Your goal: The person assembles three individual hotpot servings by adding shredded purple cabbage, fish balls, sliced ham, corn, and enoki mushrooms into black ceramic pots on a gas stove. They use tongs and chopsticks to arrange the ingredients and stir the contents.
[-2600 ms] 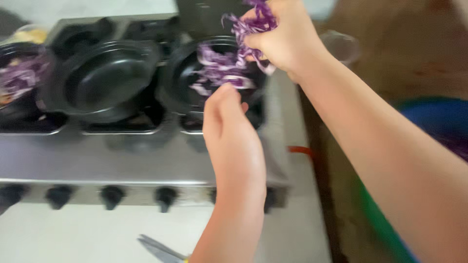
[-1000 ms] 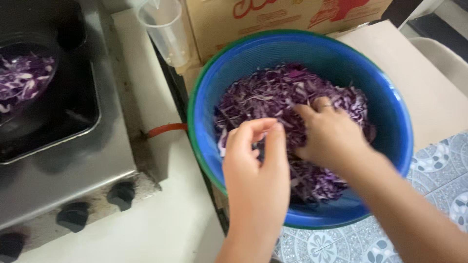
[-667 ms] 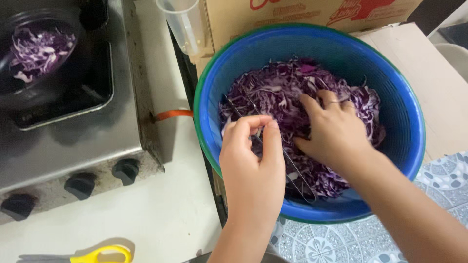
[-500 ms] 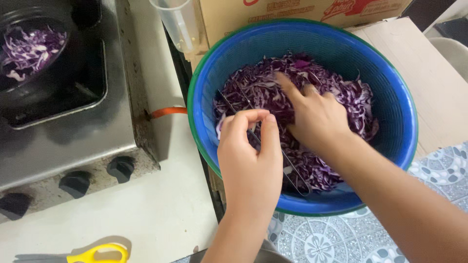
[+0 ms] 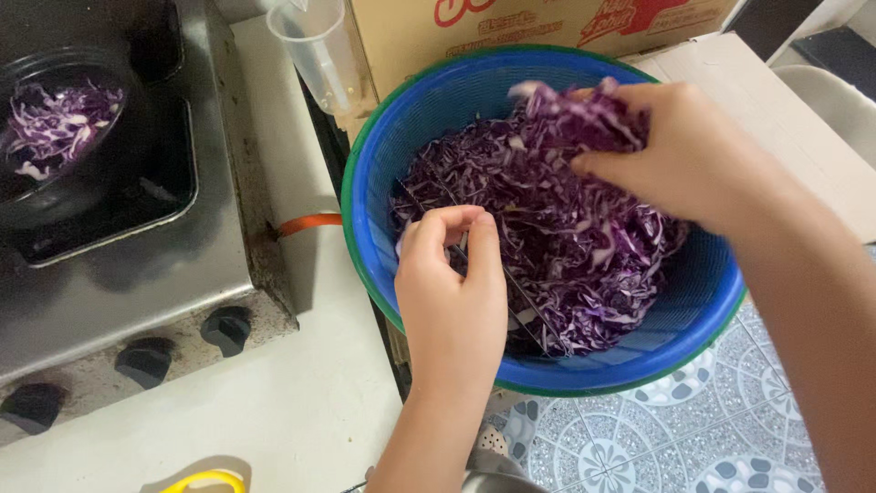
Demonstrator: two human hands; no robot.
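Note:
A big blue basket [image 5: 429, 110] with a green rim holds shredded purple cabbage [image 5: 557, 246]. My right hand [image 5: 693, 155] is raised over the far side of the basket, closed on a clump of shredded cabbage. Over the near left part hovers my left hand [image 5: 452, 292], fingers curled with the fingertips pinched together; whether it holds any shreds I cannot tell. A black bowl [image 5: 55, 183] with some purple cabbage in it sits on the gas stove [image 5: 137, 274] at the left.
A clear plastic measuring cup [image 5: 319, 50] stands between stove and basket, in front of a cardboard box [image 5: 511, 27]. Black stove knobs [image 5: 224, 329] line the stove front. An orange hose [image 5: 306, 222] runs beside the stove. A yellow handle [image 5: 205, 479] shows at the bottom; patterned floor tiles [image 5: 693, 438] lie below the basket.
My right hand has lifted out of the cabbage pile holding a handful. Earlier, both hands were over the stove bowls, then moved to the blue basket.

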